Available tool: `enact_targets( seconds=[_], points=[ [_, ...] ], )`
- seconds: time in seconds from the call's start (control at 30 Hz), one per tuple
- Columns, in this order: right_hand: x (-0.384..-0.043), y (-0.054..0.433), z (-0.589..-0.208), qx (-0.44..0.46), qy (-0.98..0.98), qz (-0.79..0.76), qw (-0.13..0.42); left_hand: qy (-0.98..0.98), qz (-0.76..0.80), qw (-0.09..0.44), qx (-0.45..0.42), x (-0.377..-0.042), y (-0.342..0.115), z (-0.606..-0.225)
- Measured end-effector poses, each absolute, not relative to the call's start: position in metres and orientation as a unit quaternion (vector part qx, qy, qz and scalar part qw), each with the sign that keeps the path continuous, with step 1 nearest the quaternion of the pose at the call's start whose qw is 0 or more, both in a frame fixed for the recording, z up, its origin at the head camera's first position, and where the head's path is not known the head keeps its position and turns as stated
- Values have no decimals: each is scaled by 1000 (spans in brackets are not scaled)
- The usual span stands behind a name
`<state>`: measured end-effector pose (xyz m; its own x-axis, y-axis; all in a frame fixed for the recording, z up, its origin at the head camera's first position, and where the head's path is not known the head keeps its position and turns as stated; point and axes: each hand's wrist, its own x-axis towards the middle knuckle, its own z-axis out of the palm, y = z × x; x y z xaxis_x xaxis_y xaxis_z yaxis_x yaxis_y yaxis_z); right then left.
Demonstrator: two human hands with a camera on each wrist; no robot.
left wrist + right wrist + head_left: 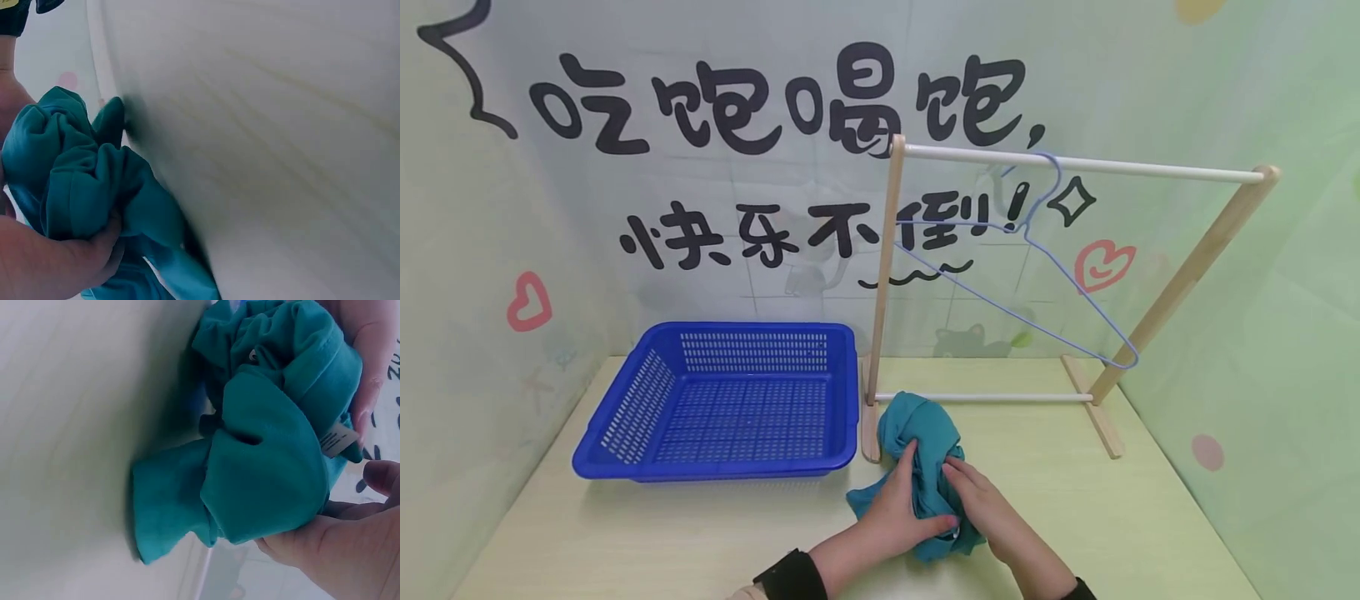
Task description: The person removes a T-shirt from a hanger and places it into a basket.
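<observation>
A crumpled teal shirt (925,425) is bunched up at the front of the table, beside the rack's left foot. My left hand (891,512) grips its left side, thumb across the front; in the left wrist view its fingers curl into the folds of the shirt (81,181). From the right, my right hand (988,504) holds the other side of the bundle. A small button and a white label (339,439) show on the shirt (269,469) in the right wrist view. Part of each hand's fingers is hidden by cloth.
A blue plastic basket (715,471) stands at the left with nothing in it. Behind the shirt rises a wooden rack (1180,279) with white bars. From its top bar (1120,168) hangs a bare blue hanger (1078,287). Printed curtain walls enclose the table (700,533).
</observation>
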<state>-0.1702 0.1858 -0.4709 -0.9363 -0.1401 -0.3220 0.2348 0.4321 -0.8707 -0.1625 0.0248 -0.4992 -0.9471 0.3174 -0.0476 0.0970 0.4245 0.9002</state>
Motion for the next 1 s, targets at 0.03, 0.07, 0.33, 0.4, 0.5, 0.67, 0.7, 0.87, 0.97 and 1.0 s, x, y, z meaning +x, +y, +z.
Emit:
enact_targets(
  seconds=[0.03,0.07,0.33,0.4,0.5,0.67,0.7,0.87,0.97,1.0],
  points=[
    [-169,185,-468,28,826,-534,178,839,521,101,118,-162,25,-498],
    [-168,185,-464,28,824,-536,180,841,521,96,113,-162,26,-496],
    [-155,181,-439,-8,806,-558,196,841,534,54,73,-163,22,-480],
    [-152,182,-433,-22,808,-553,201,840,536,41,66,-164,20,-476],
    [-150,186,-427,-53,817,-537,203,837,541,29,70,-166,16,-471],
    [-151,194,-421,-137,827,-510,194,832,549,14,76,-167,9,-462],
    [-151,196,-420,-151,829,-505,185,830,552,9,77,-167,8,-460],
    [-151,206,-413,-177,860,-469,90,823,561,-13,87,-165,2,-452],
    [-150,214,-408,-182,889,-420,18,822,561,-27,93,-164,-2,-446],
    [-150,217,-406,-184,901,-394,-8,822,561,-31,94,-163,-3,-445]
  ],
)
